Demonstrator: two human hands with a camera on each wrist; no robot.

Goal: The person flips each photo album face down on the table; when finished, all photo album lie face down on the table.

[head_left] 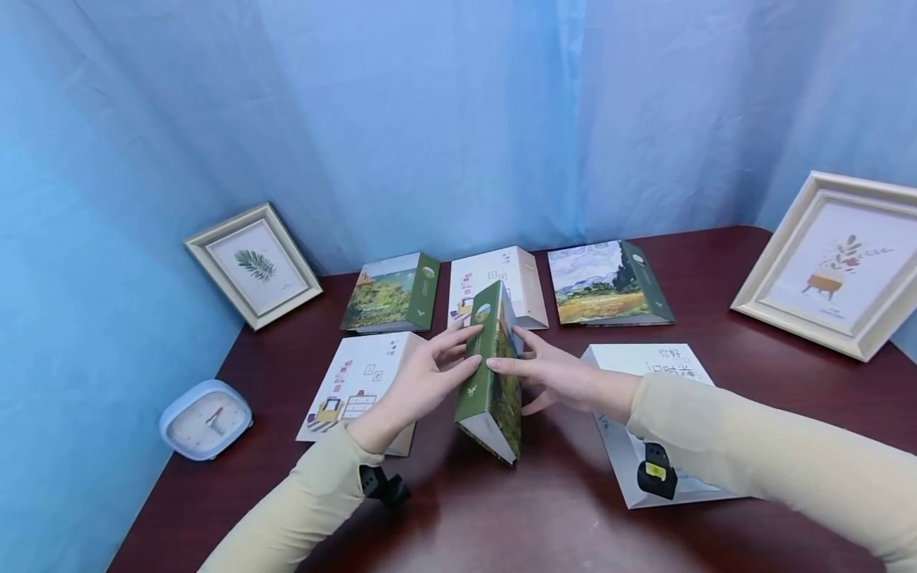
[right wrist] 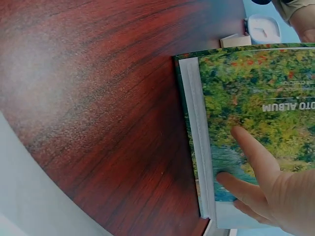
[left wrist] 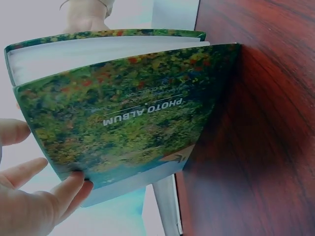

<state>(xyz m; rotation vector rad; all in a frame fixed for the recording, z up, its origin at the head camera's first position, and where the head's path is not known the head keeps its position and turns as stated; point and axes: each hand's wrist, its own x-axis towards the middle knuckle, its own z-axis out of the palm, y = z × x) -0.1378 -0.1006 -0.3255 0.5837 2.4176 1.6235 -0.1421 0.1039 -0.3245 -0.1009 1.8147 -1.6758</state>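
A green-spined photo album (head_left: pixel 483 402) with a painted garden cover stands on its edge at the middle of the table, spine facing the person. My left hand (head_left: pixel 419 378) holds it from the left, thumb and fingertips at the spine and cover. From the other side my right hand (head_left: pixel 559 374) grips it, thumb on the spine and fingers spread over the painted cover. In the left wrist view the album (left wrist: pixel 123 123) shows white page edges between its covers. The right wrist view has the right fingers (right wrist: pixel 258 157) lying against the cover.
Behind stand a garden album (head_left: pixel 387 294), a white album (head_left: pixel 530 290) and a landscape album (head_left: pixel 591 286). White albums lie at left (head_left: pixel 333 382) and right (head_left: pixel 616 454). A blue clock (head_left: pixel 206 419) and two picture frames (head_left: pixel 254 267) (head_left: pixel 834 267) flank them.
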